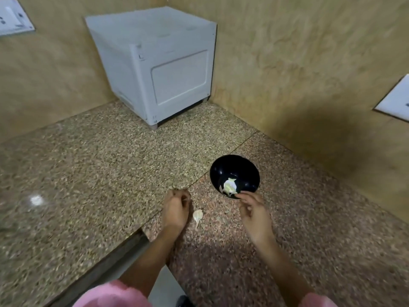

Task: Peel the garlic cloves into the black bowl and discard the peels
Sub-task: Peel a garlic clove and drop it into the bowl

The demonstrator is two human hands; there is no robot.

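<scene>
Black bowl point(221, 171), pale garlic pieces point(230, 187) inside, sits at 1 o'clock from a garlic clove point(197, 216) on the counter point(88, 173). Right hand point(254, 214), fingers loose, reaches the bowl's near rim. Left hand point(176, 212) is curled at the clove's 9 o'clock; cannot tell whether it holds anything.

The person wears short pink sleeves point(110, 294), forearms point(141, 258) bare.

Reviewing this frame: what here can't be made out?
All head view.
Left hand: back faces camera; curled fingers hide whether its grip holds anything.
Pale bits in bowl: too blurred to tell clove from peel.
Right hand: fingertips at the bowl's rim; contact unclear.
Left plate, right plate: cut off by frame edges.
</scene>
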